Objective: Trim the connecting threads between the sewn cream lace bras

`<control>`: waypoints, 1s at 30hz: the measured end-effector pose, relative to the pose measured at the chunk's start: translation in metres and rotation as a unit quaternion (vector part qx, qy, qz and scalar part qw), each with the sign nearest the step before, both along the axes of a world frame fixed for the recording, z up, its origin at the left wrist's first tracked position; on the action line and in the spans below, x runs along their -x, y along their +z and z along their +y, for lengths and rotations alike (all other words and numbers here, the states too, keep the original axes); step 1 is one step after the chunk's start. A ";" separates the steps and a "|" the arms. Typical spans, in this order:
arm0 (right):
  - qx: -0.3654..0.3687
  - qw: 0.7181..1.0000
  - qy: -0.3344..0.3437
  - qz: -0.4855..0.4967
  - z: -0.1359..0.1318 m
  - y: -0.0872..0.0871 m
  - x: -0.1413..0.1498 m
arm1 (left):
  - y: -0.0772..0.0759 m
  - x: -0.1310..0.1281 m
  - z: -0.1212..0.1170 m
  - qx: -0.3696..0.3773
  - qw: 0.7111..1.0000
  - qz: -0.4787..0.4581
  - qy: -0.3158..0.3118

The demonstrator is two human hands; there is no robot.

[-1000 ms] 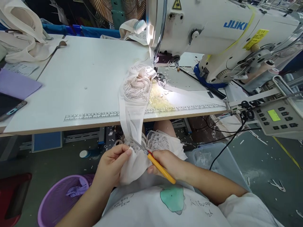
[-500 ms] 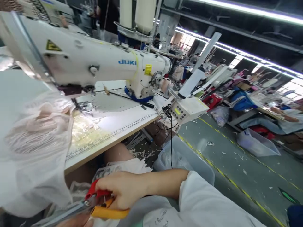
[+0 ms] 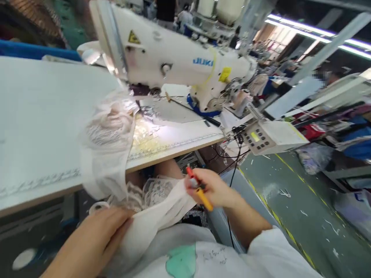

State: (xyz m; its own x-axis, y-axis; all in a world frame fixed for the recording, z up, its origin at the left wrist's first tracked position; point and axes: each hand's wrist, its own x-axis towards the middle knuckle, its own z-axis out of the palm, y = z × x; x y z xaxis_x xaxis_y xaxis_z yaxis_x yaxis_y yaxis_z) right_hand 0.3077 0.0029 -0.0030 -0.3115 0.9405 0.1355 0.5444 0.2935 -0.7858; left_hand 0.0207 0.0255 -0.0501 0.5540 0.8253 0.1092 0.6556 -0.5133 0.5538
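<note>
A pale lace and mesh garment piece [image 3: 110,146] hangs from the white sewing table [image 3: 43,116] down into my lap. My left hand [image 3: 98,231] is closed on its lower fabric at the bottom left. My right hand [image 3: 211,187] grips small scissors [image 3: 197,187] with red and yellow handles, held beside the cloth's right edge. The picture is smeared by motion. A white JUKI sewing machine [image 3: 179,58] stands on the table behind the garment.
A grey control box [image 3: 269,137] with a green screen juts out at the table's right end, cables hanging below it. A clear plastic bin [image 3: 232,189] stands on the floor to my right. Other work stations and people fill the background.
The view swung right, then partly back left. My right hand rose with the scissors away from the fabric. My left hand still holds the cloth.
</note>
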 end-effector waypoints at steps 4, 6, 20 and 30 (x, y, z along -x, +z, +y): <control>0.024 0.999 -0.043 -0.012 -0.007 -0.005 -0.015 | 0.017 0.001 -0.001 -0.007 0.991 0.115 -0.069; 0.041 0.997 -0.057 -0.023 -0.011 -0.010 -0.019 | 0.017 -0.001 -0.003 -0.001 0.986 0.140 -0.093; 0.075 0.988 -0.086 0.108 -0.019 -0.039 -0.033 | 0.002 -0.001 -0.010 -0.080 0.971 0.154 -0.165; 0.004 0.992 -0.117 -0.045 -0.003 -0.048 -0.001 | 0.018 -0.016 -0.003 -0.004 0.966 0.195 -0.169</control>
